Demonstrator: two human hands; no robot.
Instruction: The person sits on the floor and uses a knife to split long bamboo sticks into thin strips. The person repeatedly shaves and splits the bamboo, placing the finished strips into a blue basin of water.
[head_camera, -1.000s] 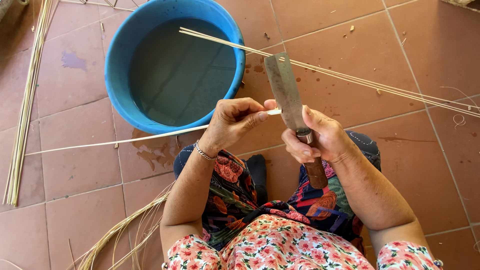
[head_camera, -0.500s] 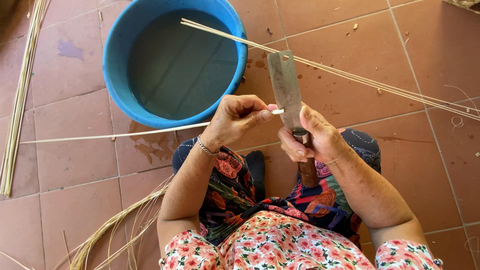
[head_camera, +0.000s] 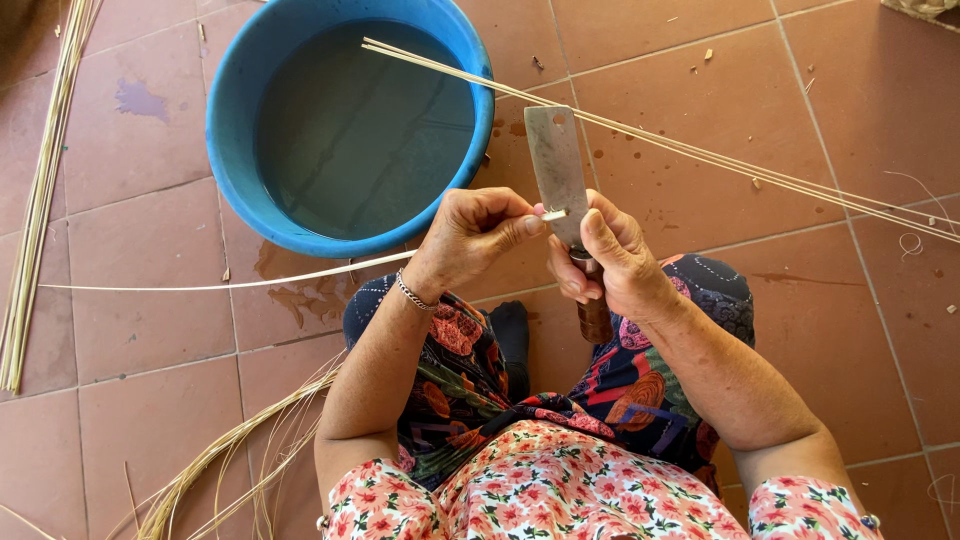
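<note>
My left hand (head_camera: 472, 237) pinches the end of a long thin pale cane strip (head_camera: 230, 284) that runs away to the left over the tiles. My right hand (head_camera: 608, 255) grips the brown wooden handle of a flat rectangular cleaver (head_camera: 556, 166), its blade pointing up and away from me. The tip of the strip rests against the blade's edge between my two thumbs. A silver bracelet sits on my left wrist. My knees, in patterned cloth, are below the hands.
A round blue basin (head_camera: 342, 120) of dark water stands just beyond my left hand. Two long strips (head_camera: 700, 150) lie across its rim and stretch to the right. A bundle of canes (head_camera: 42, 190) lies at the far left; loose fibres (head_camera: 235, 450) curl at lower left.
My hands and the cleaver have stayed together while the view shifted slightly. The strip's end has been drawn closer to the blade, and my left thumb now presses it there.
</note>
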